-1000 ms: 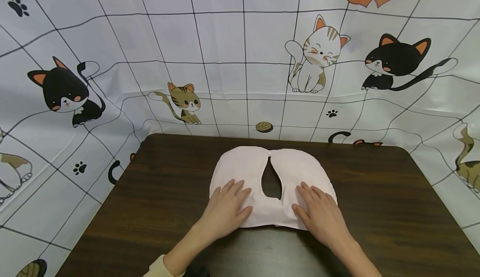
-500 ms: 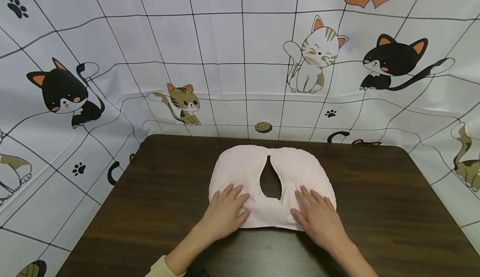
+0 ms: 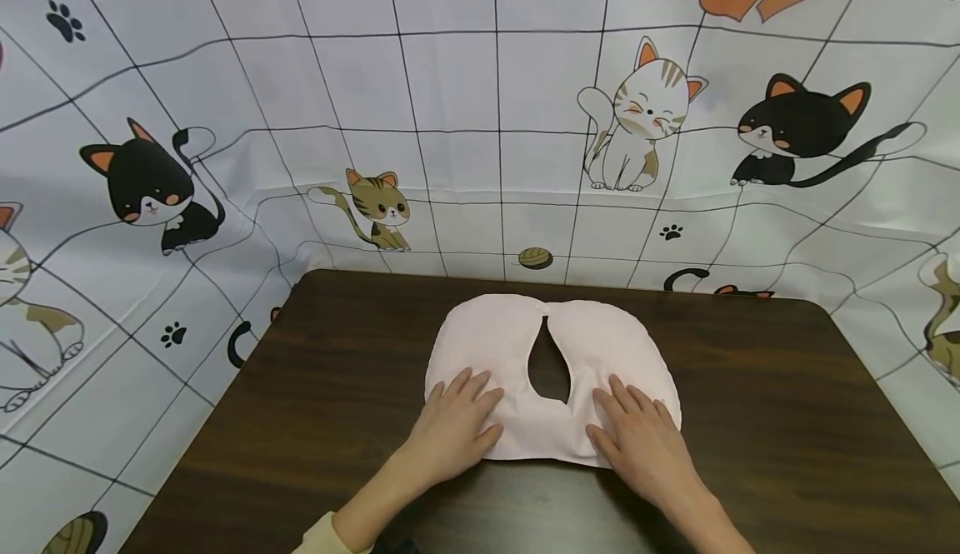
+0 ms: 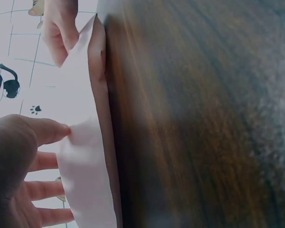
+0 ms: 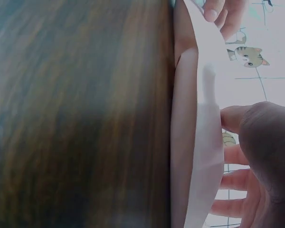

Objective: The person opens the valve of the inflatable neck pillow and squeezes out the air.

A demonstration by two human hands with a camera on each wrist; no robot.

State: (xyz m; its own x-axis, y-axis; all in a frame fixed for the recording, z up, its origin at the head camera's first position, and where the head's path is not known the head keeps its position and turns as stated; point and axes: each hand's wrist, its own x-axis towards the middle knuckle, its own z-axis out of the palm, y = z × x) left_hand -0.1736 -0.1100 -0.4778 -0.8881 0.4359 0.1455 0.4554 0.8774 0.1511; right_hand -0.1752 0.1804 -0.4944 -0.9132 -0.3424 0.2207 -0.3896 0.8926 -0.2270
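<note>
A pale pink, U-shaped neck pillow (image 3: 487, 329) lies flat on the dark wooden table, its two rounded ends meeting at the far side around a teardrop-shaped opening. On its near left part rests my left hand (image 3: 452, 425), fingers spread and fairly straight. My right hand (image 3: 643, 437) lies the same way on the near right part. In the left wrist view, the thumb and fingertips of the left hand (image 4: 26, 166) touch the pillow's upper face (image 4: 80, 156). From the right wrist, the right hand's fingertips (image 5: 222, 180) meet the soft top, and the pillow's near edge (image 5: 183, 118) shows its thickness.
The brown wood-grain table (image 3: 330, 387) extends on both sides of the pillow. Behind and beside it hangs a white sheet (image 3: 457, 79) with black grid lines and printed cartoon cats. A pale yellow sleeve cuff (image 3: 330, 535) shows at the left forearm.
The head view has shifted slightly, so everything sits a little further right. Both hands slid slightly toward the near edge of the pillow early on and stay resting on it.
</note>
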